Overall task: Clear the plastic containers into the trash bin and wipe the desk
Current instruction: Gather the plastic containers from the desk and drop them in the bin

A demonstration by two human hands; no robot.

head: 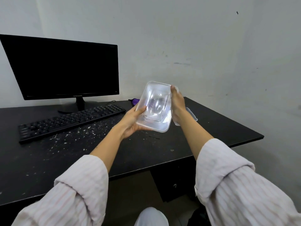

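Observation:
A clear rectangular plastic container (154, 106) is held up above the black desk (146, 152), its open side facing me. My left hand (132, 121) grips its lower left edge, thumb inside the rim. My right hand (178, 104) grips its right edge. Behind my right hand, part of another clear plastic piece (192, 114), seemingly a lid, shows; I cannot tell whether my right hand holds it or it lies on the desk. No trash bin is in view.
A black monitor (65, 69) and black keyboard (70, 121) stand on the desk's left half. White specks (78, 134) litter the desk in front of the keyboard. A purple cloth-like thing (135, 101) lies by the wall. A dark drawer unit (174, 181) sits under the desk's right side.

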